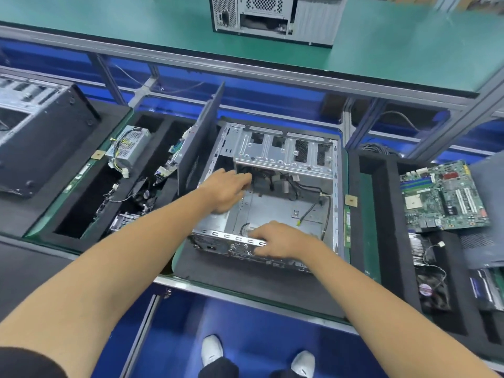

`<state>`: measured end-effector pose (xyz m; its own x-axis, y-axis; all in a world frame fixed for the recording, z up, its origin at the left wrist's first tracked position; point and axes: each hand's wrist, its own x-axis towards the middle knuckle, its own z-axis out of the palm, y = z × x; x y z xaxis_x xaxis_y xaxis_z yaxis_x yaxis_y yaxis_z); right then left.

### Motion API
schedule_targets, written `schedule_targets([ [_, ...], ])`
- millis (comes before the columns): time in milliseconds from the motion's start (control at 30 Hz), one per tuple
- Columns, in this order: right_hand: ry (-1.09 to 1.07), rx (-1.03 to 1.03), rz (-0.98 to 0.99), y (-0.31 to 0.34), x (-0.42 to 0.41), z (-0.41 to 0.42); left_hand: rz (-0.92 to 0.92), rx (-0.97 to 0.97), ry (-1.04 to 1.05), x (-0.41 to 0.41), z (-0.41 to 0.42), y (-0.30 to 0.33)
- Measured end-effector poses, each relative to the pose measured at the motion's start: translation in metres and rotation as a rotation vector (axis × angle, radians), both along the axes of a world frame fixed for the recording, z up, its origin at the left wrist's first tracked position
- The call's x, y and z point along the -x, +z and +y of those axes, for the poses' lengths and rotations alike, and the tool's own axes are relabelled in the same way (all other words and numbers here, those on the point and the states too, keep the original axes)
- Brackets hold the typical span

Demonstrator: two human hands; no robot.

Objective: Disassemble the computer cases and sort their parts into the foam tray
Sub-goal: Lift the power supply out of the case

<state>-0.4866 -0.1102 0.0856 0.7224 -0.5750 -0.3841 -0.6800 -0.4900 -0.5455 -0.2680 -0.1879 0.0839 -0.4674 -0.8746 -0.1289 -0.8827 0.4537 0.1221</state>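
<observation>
An open silver computer case (313, 214) lies on its side on a black foam mat in the middle of the bench. My left hand (226, 190) reaches inside it, fingers stretched toward the black cables (275, 184) under the drive cage (283, 151). My right hand (281, 241) grips the case's near rim, fingers on top and thumb on the outer rear panel. The foam tray (46, 230) on the left holds a power supply (129, 147) and several small parts. A dark side panel (200, 140) stands upright in a tray slot beside the case.
Another foam tray (381, 208) on the right holds a green motherboard (444, 196), a heatsink and a fan. A second case (35, 137) lies at far left, and a third (275, 17) stands on the green upper shelf. My shoes show below the bench edge.
</observation>
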Motion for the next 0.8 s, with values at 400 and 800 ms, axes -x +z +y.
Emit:
schedule_targets([
  [400, -0.061, 0.030, 0.004, -0.001, 0.002, 0.003, 0.018, 0.122, 0.087, 0.006, -0.019, 0.002],
  [800, -0.064, 0.078, 0.016, 0.002, 0.002, 0.004, -0.089, 0.230, 0.173, 0.012, 0.007, -0.006],
])
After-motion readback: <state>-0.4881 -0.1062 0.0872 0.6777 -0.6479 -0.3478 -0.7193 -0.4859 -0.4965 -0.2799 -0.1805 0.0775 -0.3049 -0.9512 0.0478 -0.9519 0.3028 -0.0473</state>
